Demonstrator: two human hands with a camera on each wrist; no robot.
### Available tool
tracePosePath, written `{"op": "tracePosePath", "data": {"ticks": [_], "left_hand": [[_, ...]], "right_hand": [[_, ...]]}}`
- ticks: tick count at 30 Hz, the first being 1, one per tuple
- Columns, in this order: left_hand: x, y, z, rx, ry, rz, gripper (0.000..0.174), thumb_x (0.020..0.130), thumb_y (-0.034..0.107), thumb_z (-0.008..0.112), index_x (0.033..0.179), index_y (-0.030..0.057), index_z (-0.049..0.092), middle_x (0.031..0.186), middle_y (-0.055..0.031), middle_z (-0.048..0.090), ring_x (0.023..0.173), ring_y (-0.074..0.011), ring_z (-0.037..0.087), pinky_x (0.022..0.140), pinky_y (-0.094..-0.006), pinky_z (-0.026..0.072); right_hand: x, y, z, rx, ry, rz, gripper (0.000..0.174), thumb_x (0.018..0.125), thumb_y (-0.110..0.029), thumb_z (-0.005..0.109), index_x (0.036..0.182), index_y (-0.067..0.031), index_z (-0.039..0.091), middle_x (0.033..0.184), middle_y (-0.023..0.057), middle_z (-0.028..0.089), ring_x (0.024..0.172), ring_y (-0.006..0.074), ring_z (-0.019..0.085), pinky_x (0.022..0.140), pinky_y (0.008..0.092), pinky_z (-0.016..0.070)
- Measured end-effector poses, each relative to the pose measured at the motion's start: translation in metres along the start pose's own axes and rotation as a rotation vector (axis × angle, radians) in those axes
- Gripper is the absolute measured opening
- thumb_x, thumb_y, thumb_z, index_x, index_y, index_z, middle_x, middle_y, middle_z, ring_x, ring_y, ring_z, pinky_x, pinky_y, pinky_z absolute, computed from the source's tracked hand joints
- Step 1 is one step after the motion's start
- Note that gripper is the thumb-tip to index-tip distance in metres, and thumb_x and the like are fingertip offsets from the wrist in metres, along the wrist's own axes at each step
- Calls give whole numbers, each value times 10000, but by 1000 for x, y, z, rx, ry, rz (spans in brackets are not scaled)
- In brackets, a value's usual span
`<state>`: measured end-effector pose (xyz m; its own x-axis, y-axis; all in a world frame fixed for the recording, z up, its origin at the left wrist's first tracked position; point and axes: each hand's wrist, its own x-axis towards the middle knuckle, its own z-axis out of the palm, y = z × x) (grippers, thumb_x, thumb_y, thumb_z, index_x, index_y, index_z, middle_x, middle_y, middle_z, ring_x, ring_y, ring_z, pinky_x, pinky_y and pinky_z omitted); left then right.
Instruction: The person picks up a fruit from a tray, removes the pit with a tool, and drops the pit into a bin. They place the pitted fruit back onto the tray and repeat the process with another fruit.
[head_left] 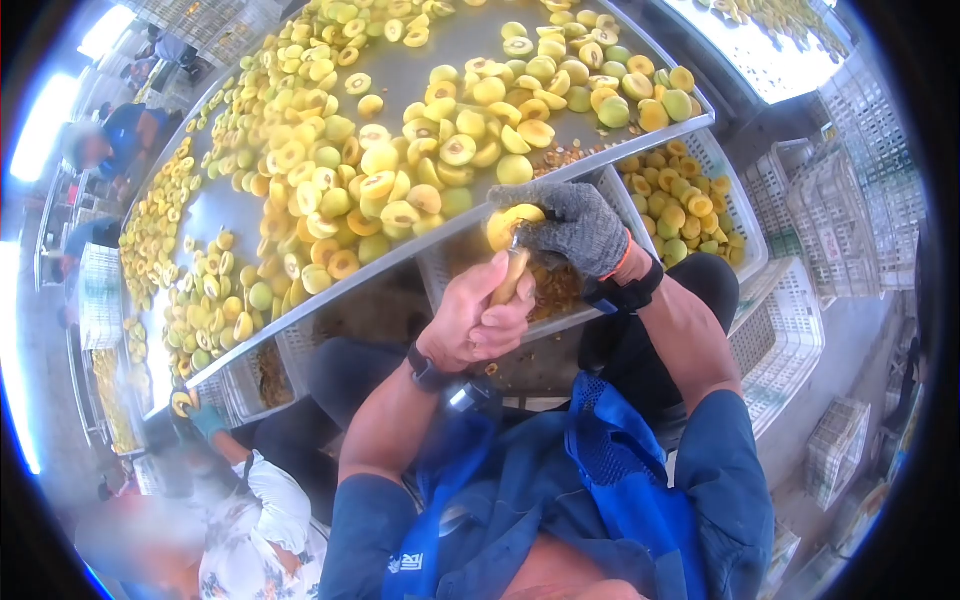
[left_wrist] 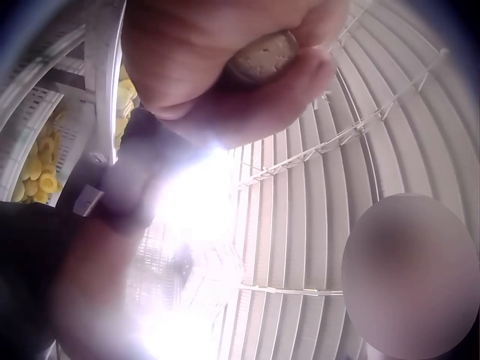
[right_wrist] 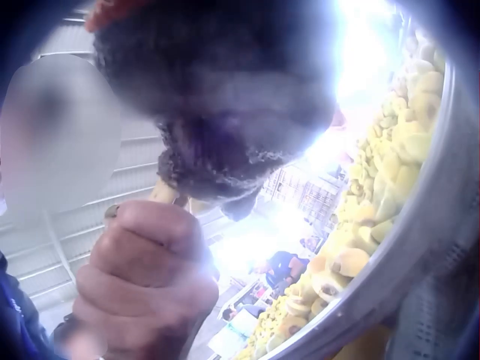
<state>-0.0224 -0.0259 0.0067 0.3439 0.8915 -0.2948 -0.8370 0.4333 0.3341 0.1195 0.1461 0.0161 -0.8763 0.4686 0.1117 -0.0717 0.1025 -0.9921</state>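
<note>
In the head view, my bare left hand (head_left: 478,312) grips the wooden handle (head_left: 511,277) of a small metal-tipped tool. The tip meets a yellow fruit half (head_left: 503,228), pinched by my right hand (head_left: 585,228) in a grey knitted glove. Both hands are together at the edge of a metal table (head_left: 335,288). Curled fingers of the left hand (left_wrist: 187,64) surround the handle's round end (left_wrist: 262,57) in the left wrist view. The dark glove of the right hand (right_wrist: 217,82) hides the fruit in the right wrist view, above the left fist (right_wrist: 146,274).
Many halved fruits (head_left: 300,150) cover much of the metal table. Below its edge stands a white crate of halves (head_left: 685,205), beside a container of brown scraps (head_left: 555,290). Empty crates (head_left: 785,340) are at the right. Another person's gloved hand (head_left: 208,421) is at lower left.
</note>
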Motion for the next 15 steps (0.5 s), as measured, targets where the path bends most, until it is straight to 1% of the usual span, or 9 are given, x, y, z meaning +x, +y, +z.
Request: {"op": "tracePosePath", "data": {"ticks": [3,6,8,9,11,12,13,14,15], "left_hand": [[0,0,-5,-36,-100,-3,418,1101,468,458,1013,77,579,604,55,404,383,-45,314,328,-211,281],[0,-1,-10,-57,-187,-3,413,1099,461,466,1036,71,586,608,49,413,384,-40,314,326,-206,272],[2,-2,-14,-81,-256,-3,409,1100,457,468,1053,70,590,612,49,412,385,-34,311,325,-199,264],[2,-1,-16,-62,-238,-13,404,1097,445,476,1033,66,599,611,28,437,395,-65,353,342,-222,309],[1,4,-20,-27,-203,-31,397,1091,421,491,992,58,617,610,-13,485,416,-129,438,376,-269,399],[5,5,-25,528,-4,79,388,1085,398,493,966,53,627,633,-48,528,470,-179,503,433,-311,449],[10,5,-33,1077,205,190,381,1080,375,496,941,48,636,656,-83,571,524,-230,567,490,-353,498],[14,3,-37,1619,425,300,377,1074,351,498,915,43,645,679,-117,614,578,-280,632,547,-395,547],[11,4,-18,2195,632,182,360,1046,323,504,897,47,681,848,-187,710,804,-394,700,742,-493,572]], "right_hand": [[1,-3,4,99,12,46,474,892,-119,801,1339,-21,677,1066,52,759,925,90,652,825,269,548],[0,-5,4,385,-40,167,533,866,-91,816,1367,-14,652,1075,59,752,932,86,654,813,252,548],[2,2,0,465,-51,128,551,859,-73,811,1378,-8,639,1074,67,748,918,91,659,790,241,546],[2,6,-3,506,-54,109,560,855,-64,809,1383,-4,632,1074,71,746,911,94,661,778,236,546],[4,15,-21,376,8,175,548,855,-60,800,1376,-9,638,1090,81,743,913,111,671,782,244,551],[6,16,-30,307,38,211,542,855,-58,796,1372,-12,641,1099,86,742,914,120,675,784,249,553],[8,14,-37,43,108,145,539,864,-124,804,1376,-61,649,1027,35,723,731,72,622,660,235,525],[9,16,-44,-118,174,88,519,875,-120,792,1372,-68,653,1019,40,724,722,77,626,664,241,529],[8,20,-51,-281,242,34,499,885,-115,781,1367,-75,657,1012,45,725,713,82,629,668,247,534]]}}
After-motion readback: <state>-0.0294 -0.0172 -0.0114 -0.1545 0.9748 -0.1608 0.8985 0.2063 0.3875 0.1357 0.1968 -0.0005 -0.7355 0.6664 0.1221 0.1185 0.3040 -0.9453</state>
